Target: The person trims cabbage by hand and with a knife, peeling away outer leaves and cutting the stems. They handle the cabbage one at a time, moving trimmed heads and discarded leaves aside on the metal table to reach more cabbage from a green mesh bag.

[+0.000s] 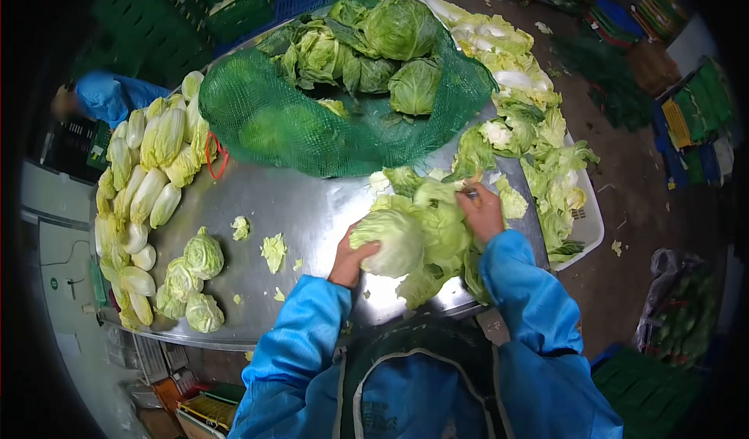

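Note:
My left hand (pixel 349 259) is wrapped round the side of a pale green cabbage (pixel 388 241), steadying it near the table's front edge. To the right of the head, my right hand (pixel 484 213) is closed with its fingers pinched on a small metallic tool (pixel 471 194); its kind is mostly hidden by the fingers. Loose outer cabbage leaves (pixel 443 232) lie spread between the two hands, against the cabbage. Beyond them a green mesh sack (pixel 312 146) lies open, with several whole cabbages (pixel 400 29) in it.
On the steel table (pixel 265 197), several small cabbages (pixel 185 287) sit at left front beside stacked napa cabbages (pixel 148 193). A white crate (pixel 591 219) of trimmed leaves stands at the right edge. Another person's blue sleeve (pixel 117 95) shows at far left. Green crates (pixel 156 17) stand behind.

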A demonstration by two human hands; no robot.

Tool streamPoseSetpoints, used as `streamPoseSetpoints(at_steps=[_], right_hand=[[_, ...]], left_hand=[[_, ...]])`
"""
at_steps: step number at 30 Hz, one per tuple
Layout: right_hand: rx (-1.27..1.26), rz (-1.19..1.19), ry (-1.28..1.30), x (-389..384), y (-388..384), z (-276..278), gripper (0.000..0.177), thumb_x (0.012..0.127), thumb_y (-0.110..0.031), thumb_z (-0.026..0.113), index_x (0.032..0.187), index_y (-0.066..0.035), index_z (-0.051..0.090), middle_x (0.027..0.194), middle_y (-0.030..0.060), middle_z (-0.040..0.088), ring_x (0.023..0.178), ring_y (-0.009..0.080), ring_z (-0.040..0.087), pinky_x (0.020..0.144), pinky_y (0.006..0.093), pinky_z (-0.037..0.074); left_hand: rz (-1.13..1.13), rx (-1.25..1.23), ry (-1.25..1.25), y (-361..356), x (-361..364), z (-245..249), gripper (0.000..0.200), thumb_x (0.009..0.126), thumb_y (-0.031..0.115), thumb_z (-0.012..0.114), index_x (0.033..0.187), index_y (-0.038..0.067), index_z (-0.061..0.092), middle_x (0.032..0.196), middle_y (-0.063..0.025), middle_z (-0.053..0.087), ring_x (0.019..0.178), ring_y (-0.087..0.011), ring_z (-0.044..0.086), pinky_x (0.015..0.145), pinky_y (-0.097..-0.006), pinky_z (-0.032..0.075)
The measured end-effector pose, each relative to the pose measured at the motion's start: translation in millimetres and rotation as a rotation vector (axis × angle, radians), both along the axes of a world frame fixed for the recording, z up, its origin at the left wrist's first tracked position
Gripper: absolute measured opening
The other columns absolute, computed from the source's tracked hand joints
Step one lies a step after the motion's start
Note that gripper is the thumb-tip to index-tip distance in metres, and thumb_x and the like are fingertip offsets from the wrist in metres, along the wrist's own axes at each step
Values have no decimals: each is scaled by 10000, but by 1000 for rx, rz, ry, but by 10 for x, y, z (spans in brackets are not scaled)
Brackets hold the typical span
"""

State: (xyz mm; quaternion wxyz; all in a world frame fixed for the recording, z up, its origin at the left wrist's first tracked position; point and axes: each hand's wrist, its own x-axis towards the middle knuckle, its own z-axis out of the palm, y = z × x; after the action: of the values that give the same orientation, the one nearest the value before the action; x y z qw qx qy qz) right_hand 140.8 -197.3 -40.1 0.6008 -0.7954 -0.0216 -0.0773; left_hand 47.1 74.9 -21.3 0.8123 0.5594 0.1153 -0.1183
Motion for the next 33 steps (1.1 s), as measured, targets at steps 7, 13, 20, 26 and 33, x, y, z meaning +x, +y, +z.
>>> streamPoseSetpoints(at_steps=[7,13,20,26,33], right_hand=[[-100,-10,264,-220,-130,637,335,794,-157,719,1051,18,593,729,119,616,624,165,553,580,318,459],[-219,505,-220,-715,744,1239,694,726,-197,774,1330,-63,460,1375,229,432,981,247,648,793,312,523],[350,331,244,-650,767,1152,233,814,-79,610,1041,-25,607,841,65,653,545,116,582,477,245,487],[300,-38,348,-308,-162,763,391,849,-94,637,1189,-27,459,874,115,597,690,166,590,587,280,503],[47,456,-28,-893,489,1151,759,777,-136,725,1404,-1,318,1413,185,394,1164,261,548,897,311,484]], left_hand=[[179,-666,184,4,-145,84,583,920,493,408,1327,80,467,1273,-120,556,1155,-294,539,1011,-424,416],[195,-949,354,-234,-138,242,667,881,600,380,1349,130,448,1375,-125,461,1218,-366,471,1001,-573,381],[155,-933,293,-309,-297,326,708,880,634,336,1391,146,390,1403,-124,424,1257,-342,438,1036,-568,343],[218,-1221,418,-379,-540,53,612,897,545,408,1357,141,414,1371,-134,440,1198,-368,467,998,-574,380],[53,-1609,439,-467,-374,294,595,890,528,445,1335,132,428,1304,-178,470,1121,-432,483,821,-516,527]])
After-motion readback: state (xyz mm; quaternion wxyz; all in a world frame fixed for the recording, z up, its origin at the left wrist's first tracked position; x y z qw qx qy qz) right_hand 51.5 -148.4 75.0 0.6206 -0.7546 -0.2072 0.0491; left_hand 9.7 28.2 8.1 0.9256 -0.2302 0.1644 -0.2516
